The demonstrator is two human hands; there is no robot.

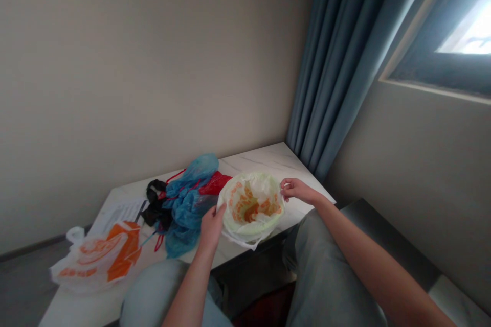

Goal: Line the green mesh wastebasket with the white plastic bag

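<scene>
A white plastic bag with orange print (238, 195) lines a round, pale green-rimmed bin (273, 184) at the table's front edge. Its mouth is spread wide, and the bag's edge is folded over the rim. On the near left side, my left hand (211, 226) is closed on the bag's edge, thumb on top. My right hand (299, 190) pinches the edge at the right side of the rim. Crumpled printed film shows inside. Part of the bag hangs down the front, hiding most of the bin's outside.
Left of the bin lies a heap of blue plastic bags (187, 209), with a red bag (215, 184) and black bags (156, 199). A white and orange carrier bag (99, 255) rests on the white table (268, 156) near a printed sheet (115, 217). Blue curtains (337, 61) hang behind.
</scene>
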